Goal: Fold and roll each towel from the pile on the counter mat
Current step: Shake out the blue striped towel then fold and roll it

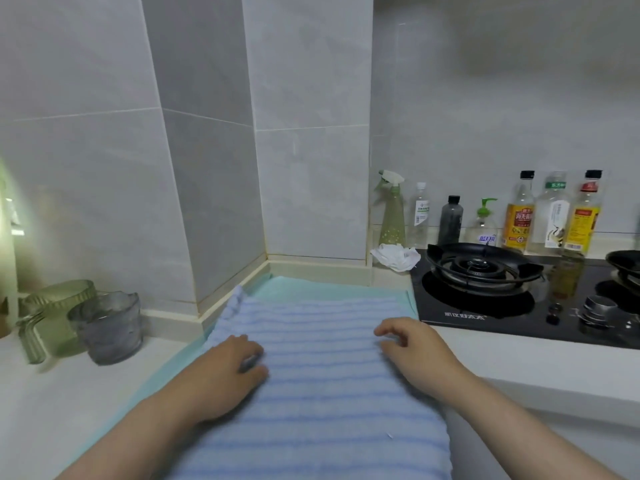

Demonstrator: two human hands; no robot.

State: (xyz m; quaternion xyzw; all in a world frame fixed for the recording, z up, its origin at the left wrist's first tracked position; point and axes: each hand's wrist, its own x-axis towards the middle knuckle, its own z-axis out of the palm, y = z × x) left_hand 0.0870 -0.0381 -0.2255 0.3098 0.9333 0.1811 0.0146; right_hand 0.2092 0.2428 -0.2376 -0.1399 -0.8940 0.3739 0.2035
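Terry cotton, pale blue with darker blue stripes: one towel (329, 382), spread flat and lengthwise away from me on the mint-green counter mat (401, 294). Its near end runs out of view below the frame. The far left corner is rucked up against the wall skirting (256, 271). Condition: no fold or roll begun, as far as I can judge.

Left hand (228, 368): lies at the towel's left edge, fingers curled in toward the thumb. Blur hides whether cloth is pinched between them, so I cannot tell.

Right hand (412, 344): over the towel's right side, fingers loosely bent, tips down toward the cloth, grasping nothing that I can see.

Handling, by my estimate: light, soft and limp. It will sag and drag rather than keep a shape, and the nap should grip the mat, not slide. Nothing in it is breakable. Best taken by the corners or along a long edge, thumb under and fingers over, both hands level so the stripes meet when one half is laid on the other. The rucked corner wants smoothing first.

Also present:
- grey glass cup (107, 327) and green ribbed glass (59, 303), to the left on the counter (52, 410)
- gas hob (481, 275), to the right
- row of bottles (518, 220), behind the hob
- crumpled white tissue (394, 256)

Other towels: none in view.
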